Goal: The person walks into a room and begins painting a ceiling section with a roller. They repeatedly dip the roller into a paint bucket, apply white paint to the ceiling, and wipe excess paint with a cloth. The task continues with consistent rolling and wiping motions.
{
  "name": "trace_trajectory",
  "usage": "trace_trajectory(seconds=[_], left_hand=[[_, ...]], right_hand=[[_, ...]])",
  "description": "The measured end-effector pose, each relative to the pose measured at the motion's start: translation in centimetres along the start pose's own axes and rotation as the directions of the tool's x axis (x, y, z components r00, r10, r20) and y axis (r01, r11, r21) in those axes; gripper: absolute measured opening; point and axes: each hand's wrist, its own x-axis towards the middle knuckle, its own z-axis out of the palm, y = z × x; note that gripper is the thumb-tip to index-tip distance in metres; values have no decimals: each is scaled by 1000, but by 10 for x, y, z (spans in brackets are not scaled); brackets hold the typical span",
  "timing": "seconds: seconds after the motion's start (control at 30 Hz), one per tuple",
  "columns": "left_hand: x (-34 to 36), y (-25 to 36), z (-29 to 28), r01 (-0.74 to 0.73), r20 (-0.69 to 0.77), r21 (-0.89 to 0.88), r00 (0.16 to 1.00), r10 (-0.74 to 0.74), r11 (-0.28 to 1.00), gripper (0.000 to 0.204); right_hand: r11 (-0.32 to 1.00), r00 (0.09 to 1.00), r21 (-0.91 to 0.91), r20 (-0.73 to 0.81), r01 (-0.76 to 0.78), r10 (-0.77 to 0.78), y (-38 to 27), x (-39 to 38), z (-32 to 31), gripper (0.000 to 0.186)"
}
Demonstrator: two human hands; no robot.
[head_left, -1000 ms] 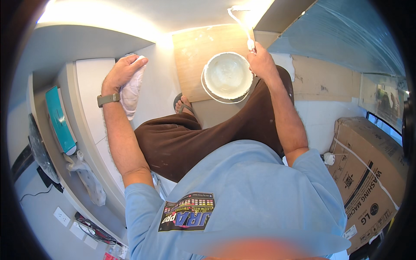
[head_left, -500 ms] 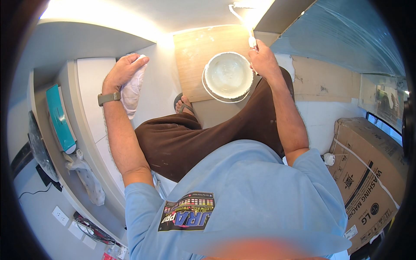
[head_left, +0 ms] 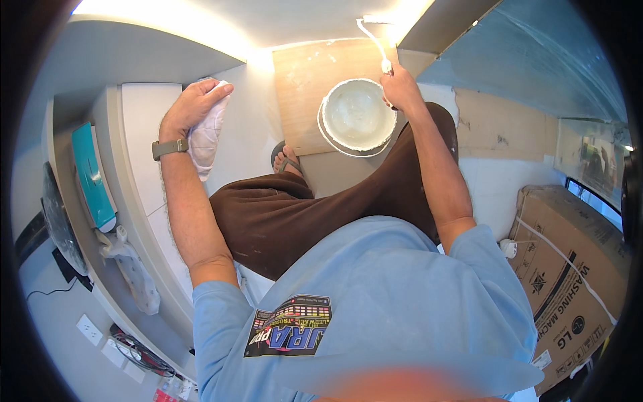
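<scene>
My right hand [head_left: 402,90] is closed round the handle of a small paint roller [head_left: 372,37]. The roller's bent white frame reaches away from me, and its white head is up against the brightly lit wall. Just left of and below this hand stands a round pail [head_left: 360,115] with whitish paint inside, a crusted rim and a wire handle hanging at its near side. Over at the left, my left hand [head_left: 201,104] grips a folded pale pinkish-white cloth [head_left: 209,144], which hangs down below the fingers.
The pail stands on a wooden board [head_left: 295,74]. Shelves at left hold a teal box [head_left: 94,177] and a plastic bag [head_left: 134,275]. Blue plastic sheeting [head_left: 529,53] covers the upper right. A large cardboard carton [head_left: 569,281] stands at right, near flattened cardboard [head_left: 502,124].
My right hand has shifted slightly left, and the roller head has come a little nearer to me along the wall. The left hand keeps its hold on the cloth.
</scene>
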Motion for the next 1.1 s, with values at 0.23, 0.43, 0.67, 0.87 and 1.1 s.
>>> trace_trajectory(seconds=[0.23, 0.43, 0.67, 0.87, 1.1], left_hand=[[2, 6, -2, 14, 16, 2, 1000, -14, 1000, 41], [2, 6, -2, 24, 10, 10, 1000, -25, 1000, 41], [0, 4, -2, 20, 3, -8, 1000, -20, 1000, 41], [-1, 7, -2, -11, -1, 23, 1000, 11, 1000, 35], [-2, 8, -1, 10, -4, -2, 1000, -10, 1000, 39]], right_hand=[[999, 998, 28, -44, 42, -41, -10, -21, -12, 20], [999, 999, 44, 27, -23, 22, 5, -10, 0, 21], [998, 998, -27, -38, 52, -53, 10, 5, 3, 23], [1000, 999, 21, -42, 20, -19, 12, -7, -2, 23], [999, 999, -25, -19, 30, -30, 7, -2, 2, 23]])
